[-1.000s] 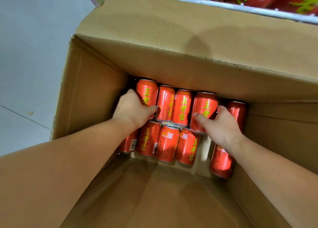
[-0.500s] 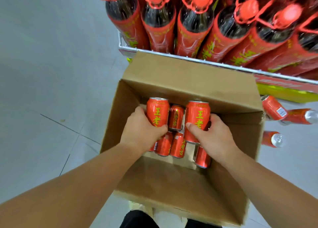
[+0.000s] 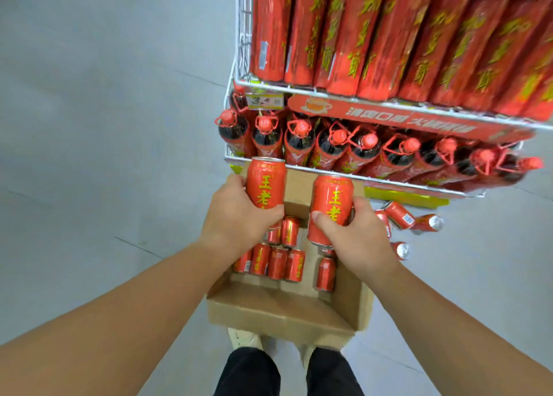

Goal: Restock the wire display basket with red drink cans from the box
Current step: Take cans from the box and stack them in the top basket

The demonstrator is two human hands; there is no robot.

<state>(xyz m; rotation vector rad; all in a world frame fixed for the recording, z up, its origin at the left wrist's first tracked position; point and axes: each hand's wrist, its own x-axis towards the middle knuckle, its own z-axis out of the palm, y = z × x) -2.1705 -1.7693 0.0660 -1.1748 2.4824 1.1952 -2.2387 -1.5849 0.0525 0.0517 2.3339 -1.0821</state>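
Grip: left hand (image 3: 239,219) clamps upright left can (image 3: 266,186), right hand (image 3: 359,237) clamps upright right can (image 3: 332,201). Wire display basket (image 3: 269,83) ahead; left hand nearer.

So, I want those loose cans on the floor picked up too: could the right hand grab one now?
Probably not yet: the right hand is full, gripping a red can. The floor cans lie unobstructed beside the box.

Red cans (image 3: 265,183) with yellow lettering, brown cardboard box (image 3: 278,312), red-capped dark bottles (image 3: 326,144), grey floor (image 3: 104,156)
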